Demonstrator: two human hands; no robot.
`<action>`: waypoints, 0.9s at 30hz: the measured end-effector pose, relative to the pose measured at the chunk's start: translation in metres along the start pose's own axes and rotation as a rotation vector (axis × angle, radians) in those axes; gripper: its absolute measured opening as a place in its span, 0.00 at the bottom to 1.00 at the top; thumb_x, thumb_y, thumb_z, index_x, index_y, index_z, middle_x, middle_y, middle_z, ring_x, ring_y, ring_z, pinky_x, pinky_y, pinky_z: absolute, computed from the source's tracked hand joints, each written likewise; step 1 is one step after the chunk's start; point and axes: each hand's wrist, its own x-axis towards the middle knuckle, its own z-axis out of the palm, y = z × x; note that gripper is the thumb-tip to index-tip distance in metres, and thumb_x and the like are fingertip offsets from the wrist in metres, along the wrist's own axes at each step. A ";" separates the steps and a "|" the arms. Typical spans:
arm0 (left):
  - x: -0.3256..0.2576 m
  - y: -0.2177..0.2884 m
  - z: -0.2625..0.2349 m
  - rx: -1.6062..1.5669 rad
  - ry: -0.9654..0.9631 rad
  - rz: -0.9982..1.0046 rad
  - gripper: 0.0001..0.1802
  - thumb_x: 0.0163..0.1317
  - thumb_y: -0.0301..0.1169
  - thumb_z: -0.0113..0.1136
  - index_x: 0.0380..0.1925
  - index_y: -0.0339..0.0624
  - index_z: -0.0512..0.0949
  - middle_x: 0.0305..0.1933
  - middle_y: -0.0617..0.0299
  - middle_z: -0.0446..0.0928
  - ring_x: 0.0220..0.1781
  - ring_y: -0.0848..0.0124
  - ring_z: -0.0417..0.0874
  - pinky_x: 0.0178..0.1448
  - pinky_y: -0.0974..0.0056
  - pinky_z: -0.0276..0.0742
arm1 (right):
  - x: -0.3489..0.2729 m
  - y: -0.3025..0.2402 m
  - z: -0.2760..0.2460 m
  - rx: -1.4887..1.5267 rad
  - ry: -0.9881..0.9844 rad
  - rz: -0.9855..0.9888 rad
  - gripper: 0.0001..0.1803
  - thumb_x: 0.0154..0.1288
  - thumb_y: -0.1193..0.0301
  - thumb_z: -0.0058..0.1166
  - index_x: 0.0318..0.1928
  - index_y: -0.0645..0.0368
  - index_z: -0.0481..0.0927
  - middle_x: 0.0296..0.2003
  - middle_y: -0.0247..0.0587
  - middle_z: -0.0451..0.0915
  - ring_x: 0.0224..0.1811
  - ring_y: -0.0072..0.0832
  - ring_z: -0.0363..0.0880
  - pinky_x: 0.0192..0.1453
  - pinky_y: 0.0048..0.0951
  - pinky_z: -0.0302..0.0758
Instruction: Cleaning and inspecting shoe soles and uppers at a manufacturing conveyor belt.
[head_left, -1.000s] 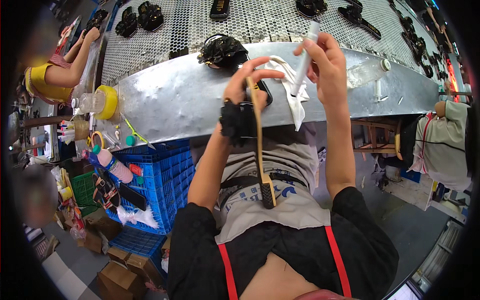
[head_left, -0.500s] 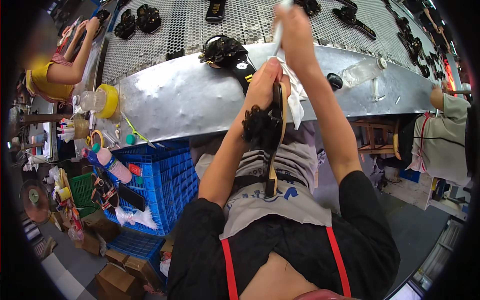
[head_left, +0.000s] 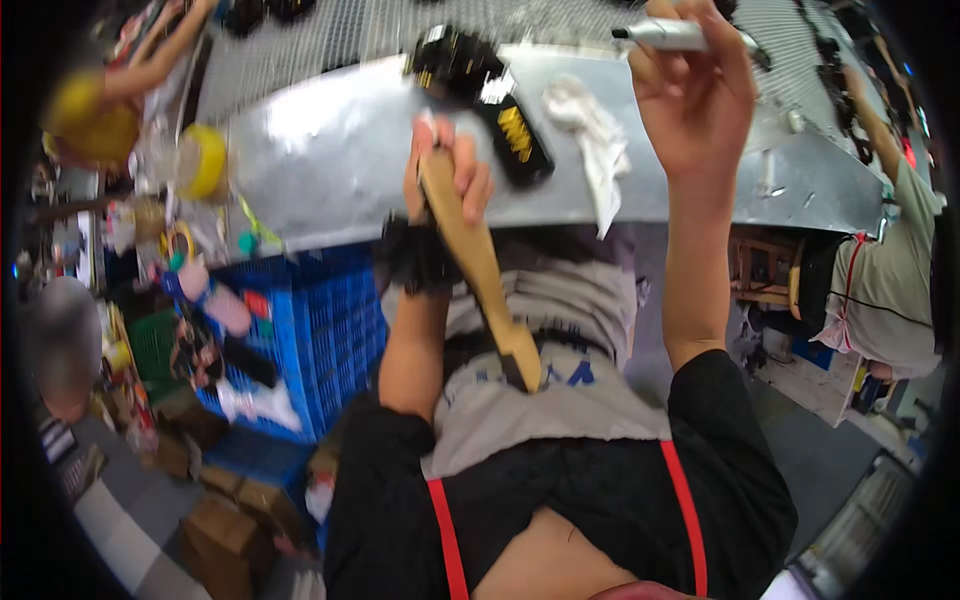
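Note:
My left hand (head_left: 455,165) is closed around the toe end of a slipper (head_left: 470,245). The slipper's tan underside faces up, its heel points toward my apron, and a black ruffled ornament hangs at its left side. Up at the right, above the metal bench, my right hand (head_left: 700,105) grips a marker pen (head_left: 668,35) with a pale barrel and a dark tip pointing left. Its fingers are apart from the slipper. Another black slipper (head_left: 520,145), with a shiny ornament and gold lettering, lies on the bench beyond my left hand. A crumpled white cloth (head_left: 590,130) rests between my hands.
The metal bench (head_left: 320,150) runs along a perforated surface (head_left: 350,30) carrying more black slippers. A yellow tape roll (head_left: 205,162) stands at left. Below it is a blue crate (head_left: 330,340) with bottles and a phone on top. Other people work at both sides.
My hands have moved apart: the left went left with the slipper, turning its underside up. The right swung right with the marker pen, which now points left. The cloth now lies uncovered.

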 end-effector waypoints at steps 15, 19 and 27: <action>-0.030 0.007 -0.018 0.047 -0.084 -0.002 0.29 0.82 0.50 0.24 0.45 0.42 0.74 0.23 0.62 0.65 0.15 0.68 0.69 0.21 0.67 0.69 | -0.196 0.091 -0.022 0.046 0.055 0.415 0.18 0.72 0.72 0.55 0.55 0.69 0.69 0.45 0.60 0.73 0.30 0.41 0.86 0.16 0.27 0.79; -0.032 0.005 0.006 0.159 0.243 -0.073 0.24 0.80 0.53 0.33 0.41 0.46 0.70 0.16 0.61 0.63 0.09 0.64 0.68 0.13 0.64 0.64 | -0.173 0.081 -0.007 -0.269 0.122 0.262 0.17 0.71 0.75 0.54 0.55 0.71 0.68 0.44 0.60 0.78 0.30 0.35 0.86 0.20 0.25 0.81; -0.036 0.013 0.064 0.239 0.075 -0.147 0.27 0.79 0.54 0.35 0.31 0.44 0.67 0.13 0.59 0.62 0.05 0.69 0.61 0.11 0.69 0.58 | -0.078 0.069 0.005 -0.399 0.143 0.235 0.12 0.69 0.68 0.61 0.44 0.64 0.77 0.27 0.43 0.81 0.20 0.26 0.81 0.16 0.23 0.73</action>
